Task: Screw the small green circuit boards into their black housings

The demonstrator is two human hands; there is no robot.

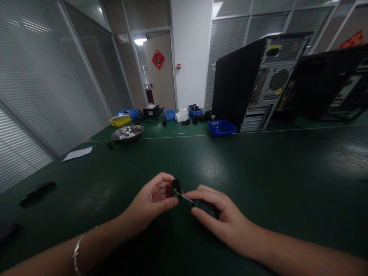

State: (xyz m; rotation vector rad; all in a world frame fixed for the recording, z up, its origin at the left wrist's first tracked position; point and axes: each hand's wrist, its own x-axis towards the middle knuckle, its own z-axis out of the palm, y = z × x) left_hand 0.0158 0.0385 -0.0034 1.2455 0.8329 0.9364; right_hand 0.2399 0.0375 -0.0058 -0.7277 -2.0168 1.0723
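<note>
My left hand [156, 195] is closed on a small black part [176, 186] with a bit of green circuit board at its lower end, held between thumb and fingers above the table. My right hand [220, 212] grips a screwdriver [205, 208] by its dark handle. Its thin metal shaft points left and its tip meets the board end of the black part; the exact contact is too small to make out. A silver bangle circles my left wrist.
The green table [161, 161] spreads around my hands. Behind stand a metal bowl [127, 133], a yellow tray [120, 120], a blue bin [222, 128] and a black computer case [238, 84]. At left lie a paper sheet [77, 153] and a dark screwdriver-like object [37, 192].
</note>
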